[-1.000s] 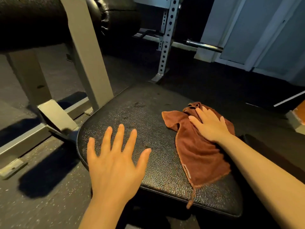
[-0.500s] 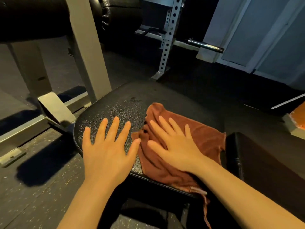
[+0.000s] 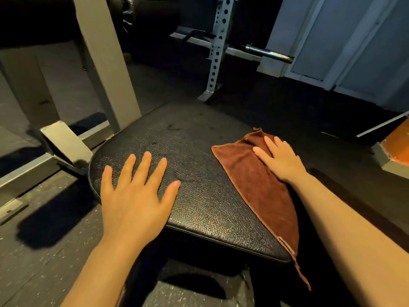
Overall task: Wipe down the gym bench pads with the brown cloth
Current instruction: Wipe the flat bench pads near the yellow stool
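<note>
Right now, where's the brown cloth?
In the head view, the brown cloth lies on the right part of the black bench pad, pressed under the right hand, its near corner hanging over the front edge.

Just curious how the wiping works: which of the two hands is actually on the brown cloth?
The right hand, pressing flat on the brown cloth. The left hand rests, fingers spread, on the bare black textured bench pad.

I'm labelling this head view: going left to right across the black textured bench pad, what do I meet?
Left hand flat on the black textured bench pad → bare pad → brown cloth → right hand pressing the cloth.
</note>
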Action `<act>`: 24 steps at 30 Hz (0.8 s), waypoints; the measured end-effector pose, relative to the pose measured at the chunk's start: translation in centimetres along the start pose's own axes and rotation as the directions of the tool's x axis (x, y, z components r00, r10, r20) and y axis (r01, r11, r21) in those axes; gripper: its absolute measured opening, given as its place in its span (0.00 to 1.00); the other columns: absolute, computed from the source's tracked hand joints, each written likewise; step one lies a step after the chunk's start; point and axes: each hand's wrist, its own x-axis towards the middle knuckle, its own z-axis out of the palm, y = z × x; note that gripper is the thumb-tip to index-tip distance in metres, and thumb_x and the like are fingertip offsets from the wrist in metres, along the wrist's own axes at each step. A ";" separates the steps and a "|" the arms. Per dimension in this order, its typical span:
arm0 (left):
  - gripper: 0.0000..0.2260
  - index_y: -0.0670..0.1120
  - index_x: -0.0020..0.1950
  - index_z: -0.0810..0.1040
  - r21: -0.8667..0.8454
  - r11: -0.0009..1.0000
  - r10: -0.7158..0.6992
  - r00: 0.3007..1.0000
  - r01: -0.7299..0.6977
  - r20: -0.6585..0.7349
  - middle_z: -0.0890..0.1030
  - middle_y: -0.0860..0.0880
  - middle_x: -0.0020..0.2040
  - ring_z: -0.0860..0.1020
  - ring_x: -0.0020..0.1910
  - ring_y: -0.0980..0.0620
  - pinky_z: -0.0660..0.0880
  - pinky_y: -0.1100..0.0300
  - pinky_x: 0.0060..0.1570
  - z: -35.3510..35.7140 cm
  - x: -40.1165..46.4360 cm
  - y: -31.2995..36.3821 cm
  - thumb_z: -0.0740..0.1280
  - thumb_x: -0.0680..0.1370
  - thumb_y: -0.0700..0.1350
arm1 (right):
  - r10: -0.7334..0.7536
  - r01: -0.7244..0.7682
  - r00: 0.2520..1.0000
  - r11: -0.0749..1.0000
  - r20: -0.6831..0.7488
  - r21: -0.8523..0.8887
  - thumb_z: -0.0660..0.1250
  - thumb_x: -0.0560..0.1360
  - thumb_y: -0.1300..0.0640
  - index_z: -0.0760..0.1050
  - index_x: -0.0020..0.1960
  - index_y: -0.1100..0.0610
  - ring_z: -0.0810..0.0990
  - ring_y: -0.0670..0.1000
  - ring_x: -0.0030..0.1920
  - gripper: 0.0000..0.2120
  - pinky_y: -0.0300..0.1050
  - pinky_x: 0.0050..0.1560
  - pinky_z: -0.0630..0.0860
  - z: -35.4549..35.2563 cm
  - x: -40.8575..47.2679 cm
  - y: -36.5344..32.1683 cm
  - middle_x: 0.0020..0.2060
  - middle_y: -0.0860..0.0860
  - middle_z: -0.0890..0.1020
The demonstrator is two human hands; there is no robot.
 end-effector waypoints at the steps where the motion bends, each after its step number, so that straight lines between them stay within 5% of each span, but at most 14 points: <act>1: 0.38 0.63 0.80 0.51 -0.002 1.000 -0.002 1.000 0.002 -0.003 0.50 0.55 0.81 0.47 0.81 0.50 0.35 0.47 0.72 0.0 0.0 0.0 0.30 0.71 0.69 | -0.005 0.005 1.000 1.000 0.007 0.010 0.50 0.77 0.29 0.50 0.81 0.46 0.46 0.55 0.80 0.38 0.65 0.77 0.49 0.4 -0.5 -0.1 0.81 0.51 0.50; 8: 0.36 0.61 0.79 0.56 -0.016 1.000 -0.015 1.000 0.015 -0.015 0.56 0.53 0.80 0.52 0.80 0.49 0.41 0.45 0.75 0.0 -0.1 0.1 0.33 0.74 0.70 | -0.022 0.014 0.999 0.986 0.041 0.168 0.51 0.81 0.38 0.48 0.78 0.38 0.35 0.51 0.79 0.28 0.53 0.77 0.43 1.3 -13.3 -2.2 0.80 0.46 0.43; 12: 0.34 0.59 0.78 0.61 -0.006 1.000 -0.003 1.000 0.003 -0.008 0.61 0.51 0.79 0.57 0.79 0.47 0.44 0.44 0.74 0.2 0.1 0.0 0.37 0.76 0.69 | -0.056 0.051 0.997 0.994 0.051 0.098 0.39 0.69 0.29 0.42 0.70 0.29 0.34 0.48 0.78 0.29 0.54 0.79 0.40 1.8 -18.0 -3.7 0.79 0.43 0.40; 15: 0.33 0.59 0.77 0.63 -0.007 1.000 0.000 0.999 -0.001 -0.033 0.62 0.50 0.78 0.58 0.79 0.46 0.44 0.45 0.74 0.4 -0.1 0.0 0.39 0.77 0.68 | -0.041 0.038 0.997 0.998 0.066 0.056 0.36 0.65 0.27 0.43 0.73 0.29 0.36 0.49 0.79 0.36 0.57 0.78 0.40 1.1 -16.2 -3.8 0.80 0.45 0.41; 18: 0.31 0.58 0.76 0.65 -0.011 1.000 0.016 0.997 -0.017 -0.076 0.65 0.49 0.77 0.61 0.78 0.45 0.45 0.45 0.73 0.7 -0.1 -0.2 0.42 0.78 0.67 | -0.013 0.013 0.996 1.000 0.085 -0.001 0.42 0.73 0.28 0.46 0.78 0.33 0.38 0.50 0.79 0.34 0.64 0.76 0.40 0.7 -11.6 -3.1 0.80 0.46 0.42; 24: 0.24 0.49 0.68 0.79 -0.137 0.989 0.018 0.965 -0.056 -0.262 0.77 0.45 0.69 0.72 0.71 0.41 0.56 0.39 0.70 1.7 -0.2 -0.1 0.50 0.80 0.51 | 0.087 -0.078 0.992 0.993 0.095 -0.092 0.44 0.76 0.27 0.45 0.79 0.36 0.41 0.57 0.80 0.34 0.73 0.73 0.39 -0.3 -1.2 -4.2 0.81 0.49 0.43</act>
